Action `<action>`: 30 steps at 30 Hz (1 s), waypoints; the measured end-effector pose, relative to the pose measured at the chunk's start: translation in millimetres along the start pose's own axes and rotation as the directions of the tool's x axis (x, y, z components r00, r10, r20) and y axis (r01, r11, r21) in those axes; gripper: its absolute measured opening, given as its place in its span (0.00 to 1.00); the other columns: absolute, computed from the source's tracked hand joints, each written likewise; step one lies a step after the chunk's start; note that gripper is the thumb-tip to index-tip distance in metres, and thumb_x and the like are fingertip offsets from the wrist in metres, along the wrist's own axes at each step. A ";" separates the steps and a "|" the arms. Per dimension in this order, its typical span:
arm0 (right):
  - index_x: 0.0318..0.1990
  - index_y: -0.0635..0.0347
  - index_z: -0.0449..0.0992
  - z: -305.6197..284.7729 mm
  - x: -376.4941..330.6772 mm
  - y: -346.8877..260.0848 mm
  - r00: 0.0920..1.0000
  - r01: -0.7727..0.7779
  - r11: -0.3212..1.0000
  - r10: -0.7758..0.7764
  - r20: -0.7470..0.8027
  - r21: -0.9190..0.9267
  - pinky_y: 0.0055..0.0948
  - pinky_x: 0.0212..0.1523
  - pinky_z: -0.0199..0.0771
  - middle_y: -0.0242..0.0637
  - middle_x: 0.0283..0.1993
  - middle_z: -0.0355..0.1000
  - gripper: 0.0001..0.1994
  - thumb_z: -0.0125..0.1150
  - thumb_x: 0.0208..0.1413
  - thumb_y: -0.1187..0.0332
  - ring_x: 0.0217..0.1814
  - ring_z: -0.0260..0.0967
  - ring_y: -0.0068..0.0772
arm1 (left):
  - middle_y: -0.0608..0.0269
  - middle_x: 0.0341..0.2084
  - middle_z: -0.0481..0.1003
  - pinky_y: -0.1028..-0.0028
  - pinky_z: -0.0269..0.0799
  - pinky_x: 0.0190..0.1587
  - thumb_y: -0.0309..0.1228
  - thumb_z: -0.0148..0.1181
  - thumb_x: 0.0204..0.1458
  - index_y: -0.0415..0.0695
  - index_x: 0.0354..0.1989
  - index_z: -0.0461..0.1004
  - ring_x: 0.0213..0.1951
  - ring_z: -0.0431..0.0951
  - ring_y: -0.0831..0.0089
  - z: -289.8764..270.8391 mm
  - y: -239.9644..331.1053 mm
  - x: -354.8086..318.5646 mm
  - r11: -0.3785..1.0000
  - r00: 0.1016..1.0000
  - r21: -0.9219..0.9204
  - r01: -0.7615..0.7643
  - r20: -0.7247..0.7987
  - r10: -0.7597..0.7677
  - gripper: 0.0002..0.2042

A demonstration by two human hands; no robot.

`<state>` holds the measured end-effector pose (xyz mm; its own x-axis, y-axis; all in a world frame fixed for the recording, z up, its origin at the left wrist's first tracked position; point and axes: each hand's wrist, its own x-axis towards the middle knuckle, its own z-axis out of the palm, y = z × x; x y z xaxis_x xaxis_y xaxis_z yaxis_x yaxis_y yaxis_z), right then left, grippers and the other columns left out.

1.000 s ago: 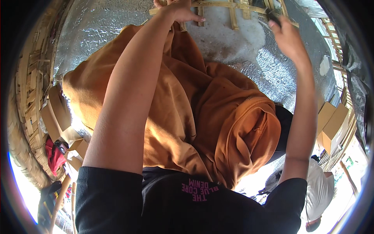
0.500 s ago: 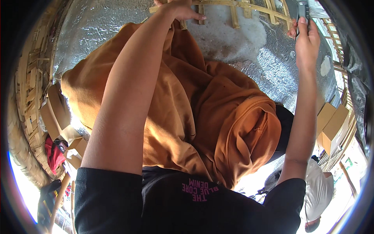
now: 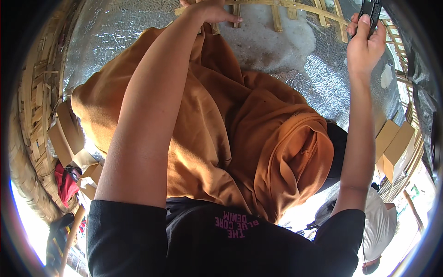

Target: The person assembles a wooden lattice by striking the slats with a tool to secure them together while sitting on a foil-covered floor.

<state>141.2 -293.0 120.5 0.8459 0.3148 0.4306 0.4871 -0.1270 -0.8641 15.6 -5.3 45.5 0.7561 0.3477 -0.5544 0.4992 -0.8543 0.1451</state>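
Note:
My left hand [image 3: 213, 11] lies over a lattice of thin wooden strips [image 3: 277, 19] at the top edge. Its thumb is stretched out to the right beside a short strip; what shows of the fingers is spread, and the rest is cut off. At the upper right my right hand [image 3: 365, 48] is closed around a black tool [image 3: 370, 16], thumb along its side. The tool's far end leaves the picture, so its exact kind is unclear. Between my arms, orange-brown cloth [image 3: 203, 115] lies bunched in deep folds.
Silvery foil sheeting [image 3: 110, 46] lies beneath the lattice and cloth. Open cardboard boxes stand at the left [image 3: 67, 134] and right [image 3: 392, 147]. Woven bamboo walling [image 3: 34, 115] curves along the left. A person in a light shirt [image 3: 379, 221] is at the lower right.
My right hand has shifted slightly right, and the black tool has turned and moved right with it. My left hand stays over the lattice, its forearm barely moved left.

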 end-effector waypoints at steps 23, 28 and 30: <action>0.56 0.60 0.72 14.4 -32.3 36.3 0.833 -0.131 0.739 0.443 0.330 -0.661 0.48 0.50 0.74 0.52 0.45 0.79 0.17 0.56 0.65 0.61 0.50 0.77 0.59 | 0.49 0.74 0.13 0.32 0.22 0.70 0.60 0.74 0.41 0.55 0.77 0.21 0.75 0.15 0.46 -2.4 7.4 -3.1 0.999 0.999 0.022 0.036 -0.001 -0.036 0.68; 0.55 0.60 0.71 23.3 -23.3 36.0 0.804 -0.090 0.652 0.494 0.331 -0.753 0.47 0.53 0.74 0.51 0.42 0.80 0.18 0.56 0.63 0.60 0.53 0.77 0.56 | 0.49 0.75 0.14 0.31 0.22 0.69 0.58 0.76 0.41 0.55 0.77 0.21 0.75 0.17 0.45 -6.3 7.1 -7.1 0.999 1.000 -0.047 0.008 -0.013 -0.009 0.69; 0.55 0.61 0.71 23.9 -27.6 43.0 0.785 -0.100 0.645 0.519 0.338 -0.758 0.46 0.52 0.76 0.51 0.40 0.80 0.18 0.56 0.62 0.60 0.50 0.79 0.54 | 0.50 0.75 0.14 0.31 0.22 0.69 0.56 0.76 0.41 0.55 0.77 0.21 0.76 0.18 0.45 -2.8 3.0 -10.3 0.998 0.999 -0.067 -0.011 -0.037 0.008 0.69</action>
<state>133.6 -284.6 65.2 0.8437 0.4988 -0.1985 0.3939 -0.8264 -0.4024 10.5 -10.4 53.9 0.7754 0.3545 -0.5225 0.5183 -0.8300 0.2061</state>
